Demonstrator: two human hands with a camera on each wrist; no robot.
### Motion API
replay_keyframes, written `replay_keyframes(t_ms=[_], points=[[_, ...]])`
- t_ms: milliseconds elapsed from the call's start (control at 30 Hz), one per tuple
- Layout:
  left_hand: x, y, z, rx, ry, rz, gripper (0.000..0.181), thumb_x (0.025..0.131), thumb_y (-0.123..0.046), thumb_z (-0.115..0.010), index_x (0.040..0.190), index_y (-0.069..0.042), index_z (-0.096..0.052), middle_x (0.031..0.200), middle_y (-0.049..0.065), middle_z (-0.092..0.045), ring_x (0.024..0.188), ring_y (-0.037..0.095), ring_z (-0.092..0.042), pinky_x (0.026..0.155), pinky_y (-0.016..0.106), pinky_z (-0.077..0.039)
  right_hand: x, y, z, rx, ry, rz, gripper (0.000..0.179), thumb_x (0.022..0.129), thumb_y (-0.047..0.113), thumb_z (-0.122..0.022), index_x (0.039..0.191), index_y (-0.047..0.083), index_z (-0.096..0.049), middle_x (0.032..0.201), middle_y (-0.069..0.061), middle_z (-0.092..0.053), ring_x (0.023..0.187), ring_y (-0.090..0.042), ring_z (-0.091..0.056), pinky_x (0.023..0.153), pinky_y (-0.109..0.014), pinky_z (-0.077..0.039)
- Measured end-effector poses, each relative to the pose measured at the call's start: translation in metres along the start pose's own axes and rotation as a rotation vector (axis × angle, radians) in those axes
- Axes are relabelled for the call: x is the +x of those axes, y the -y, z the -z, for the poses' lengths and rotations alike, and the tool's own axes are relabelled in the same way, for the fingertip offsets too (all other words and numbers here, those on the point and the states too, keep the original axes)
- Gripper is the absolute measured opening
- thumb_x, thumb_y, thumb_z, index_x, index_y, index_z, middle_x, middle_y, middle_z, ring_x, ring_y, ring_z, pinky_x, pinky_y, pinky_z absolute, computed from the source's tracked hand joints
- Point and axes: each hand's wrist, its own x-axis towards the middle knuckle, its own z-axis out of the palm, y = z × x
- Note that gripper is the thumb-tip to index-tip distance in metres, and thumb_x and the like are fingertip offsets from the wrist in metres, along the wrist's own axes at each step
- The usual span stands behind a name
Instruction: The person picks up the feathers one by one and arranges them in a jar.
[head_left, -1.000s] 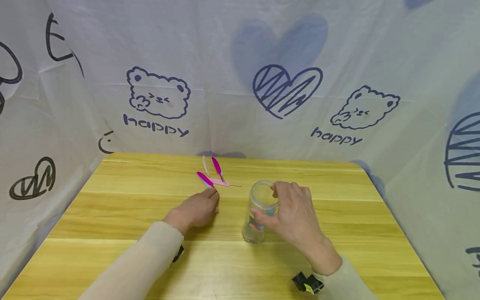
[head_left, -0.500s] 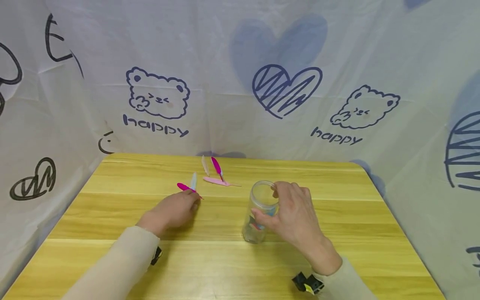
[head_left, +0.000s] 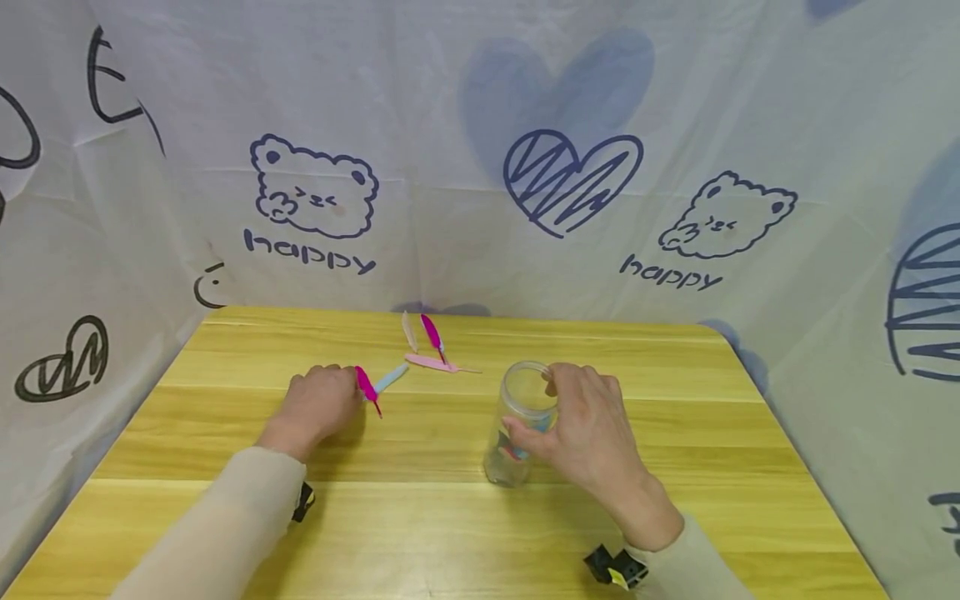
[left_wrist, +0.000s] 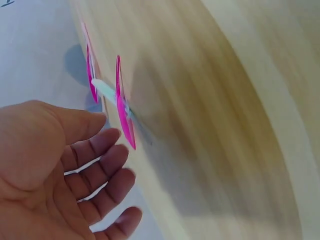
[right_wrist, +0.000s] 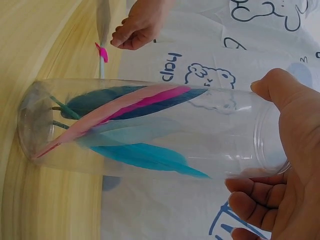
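Observation:
My right hand (head_left: 592, 421) grips the rim of a clear jar (right_wrist: 225, 135) that stands upright on the table. Several feathers (right_wrist: 160, 155) in blue, teal, pink and magenta lean inside it. To the left, my left hand (head_left: 318, 407) is beside a magenta feather (head_left: 366, 383), which lies across a pale blue feather (head_left: 392, 378). In the left wrist view its fingers (left_wrist: 112, 155) are loosely bent with nothing between them. Whether a fingertip touches the magenta feather (left_wrist: 122, 112), I cannot tell.
Farther back on the wooden table (head_left: 637, 350) lie a pink feather (head_left: 427, 362), another magenta feather (head_left: 431, 331) and a pale feather (head_left: 409, 331). A white printed curtain (head_left: 450, 233) hangs behind the table and along its sides.
My left hand has moved left, and the magenta and pale blue feathers have been shifted left and turned, apart from the others. The left fingers have let go. My right hand and the jar stay put.

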Motion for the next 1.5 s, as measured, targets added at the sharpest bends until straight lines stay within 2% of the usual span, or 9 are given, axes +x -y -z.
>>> replay_keyframes(t_ms=[133, 333, 533, 700, 933, 1100, 1200, 1333, 1500], points=[[0.008, -0.006, -0.007, -0.013, 0.002, 0.062, 0.029, 0.103, -0.036, -0.067, 0.097, -0.008, -0.069, 0.09, 0.012, -0.065, 0.092, 0.037, -0.06, 0.086, 0.062, -0.047, 0.0, -0.001, 0.0, -0.001, -0.007, -0.001, 0.065, 0.073, 0.052, -0.09, 0.105, 0.005, -0.058, 0.087, -0.006, -0.063, 0.079, -0.025, -0.059, 0.076, -0.04, -0.041], [0.015, -0.009, -0.018, -0.01, 0.0, 0.086, 0.041, 0.099, -0.049, -0.07, 0.09, -0.009, -0.064, 0.087, 0.012, -0.063, 0.094, 0.038, -0.059, 0.086, 0.058, -0.045, -0.001, -0.002, 0.001, 0.002, -0.008, -0.005, 0.064, 0.073, 0.051, -0.089, 0.105, 0.005, -0.057, 0.087, -0.006, -0.063, 0.079, -0.025, -0.06, 0.076, -0.04, -0.041], [0.017, -0.011, -0.017, 0.006, 0.015, 0.068, 0.025, 0.101, -0.027, -0.066, 0.102, -0.002, -0.067, 0.095, 0.014, -0.067, 0.096, 0.038, -0.06, 0.092, 0.064, -0.045, -0.001, -0.002, 0.002, 0.006, 0.001, -0.017, 0.064, 0.074, 0.051, -0.089, 0.105, 0.005, -0.057, 0.088, -0.006, -0.063, 0.08, -0.025, -0.06, 0.077, -0.04, -0.041], [0.015, -0.01, -0.012, 0.057, 0.011, 0.037, 0.012, 0.1, -0.008, -0.059, 0.1, -0.004, -0.069, 0.097, 0.016, -0.071, 0.094, 0.037, -0.061, 0.09, 0.065, -0.045, -0.001, -0.002, 0.002, 0.014, 0.01, -0.025, 0.064, 0.074, 0.051, -0.089, 0.106, 0.006, -0.057, 0.087, -0.006, -0.062, 0.08, -0.024, -0.058, 0.077, -0.04, -0.04], [0.016, -0.011, -0.012, 0.084, -0.005, 0.01, 0.012, 0.097, -0.017, -0.068, 0.097, -0.005, -0.071, 0.093, 0.013, -0.069, 0.093, 0.036, -0.059, 0.09, 0.064, -0.045, -0.001, 0.0, 0.003, 0.018, 0.02, -0.032, 0.064, 0.074, 0.052, -0.089, 0.106, 0.006, -0.057, 0.088, -0.007, -0.063, 0.08, -0.025, -0.058, 0.077, -0.04, -0.041], [0.017, -0.013, -0.013, 0.104, -0.018, -0.001, 0.012, 0.1, -0.01, -0.06, 0.104, -0.004, -0.07, 0.102, 0.017, -0.071, 0.1, 0.039, -0.061, 0.093, 0.067, -0.045, 0.0, 0.0, 0.003, 0.018, 0.027, -0.04, 0.064, 0.074, 0.052, -0.089, 0.105, 0.005, -0.058, 0.089, -0.009, -0.065, 0.08, -0.025, -0.059, 0.076, -0.041, -0.041], [0.016, -0.014, -0.013, 0.103, -0.029, -0.006, 0.013, 0.101, -0.012, -0.062, 0.107, -0.003, -0.069, 0.105, 0.017, -0.072, 0.101, 0.04, -0.062, 0.092, 0.066, -0.045, 0.001, 0.0, 0.004, 0.015, 0.026, -0.038, 0.064, 0.074, 0.052, -0.089, 0.105, 0.005, -0.059, 0.089, -0.008, -0.064, 0.079, -0.024, -0.058, 0.076, -0.04, -0.041], [0.016, -0.014, -0.012, 0.105, -0.019, -0.013, 0.01, 0.099, -0.015, -0.067, 0.1, -0.005, -0.069, 0.1, 0.015, -0.074, 0.095, 0.037, -0.063, 0.087, 0.06, -0.046, 0.001, 0.0, 0.003, 0.01, 0.014, -0.026, 0.065, 0.074, 0.052, -0.089, 0.105, 0.004, -0.059, 0.089, -0.007, -0.064, 0.078, -0.024, -0.058, 0.076, -0.04, -0.041], [0.017, -0.012, -0.012, 0.126, 0.0, -0.017, 0.012, 0.099, -0.013, -0.065, 0.089, -0.008, -0.068, 0.091, 0.012, -0.073, 0.088, 0.032, -0.062, 0.086, 0.057, -0.045, 0.001, -0.001, 0.002, 0.013, 0.003, -0.015, 0.065, 0.073, 0.052, -0.09, 0.105, 0.005, -0.058, 0.088, -0.006, -0.063, 0.078, -0.024, -0.058, 0.075, -0.039, -0.04]])
